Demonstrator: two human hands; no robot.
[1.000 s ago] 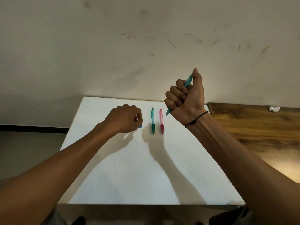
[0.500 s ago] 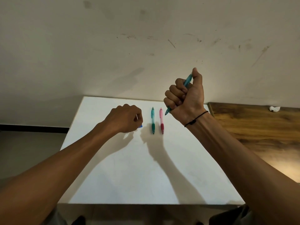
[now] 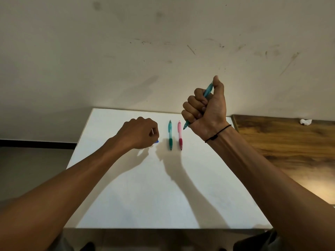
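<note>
My right hand (image 3: 208, 109) is raised above the white table (image 3: 145, 187) and grips a light blue pen (image 3: 207, 91) in its fist, thumb pressed on the pen's top end, tip pointing down-left. My left hand (image 3: 139, 134) rests on the table with fingers curled round a blue pen (image 3: 156, 141); only a small blue end and a thin clip show. Two pens lie side by side between the hands: a green pen (image 3: 170, 135) and a pink pen (image 3: 179, 135), both pointing toward me.
A wooden table (image 3: 282, 142) adjoins the white one on the right, with a crumpled white scrap (image 3: 305, 121) at its far edge. A scuffed wall stands behind both. Floor lies to the left of the white table.
</note>
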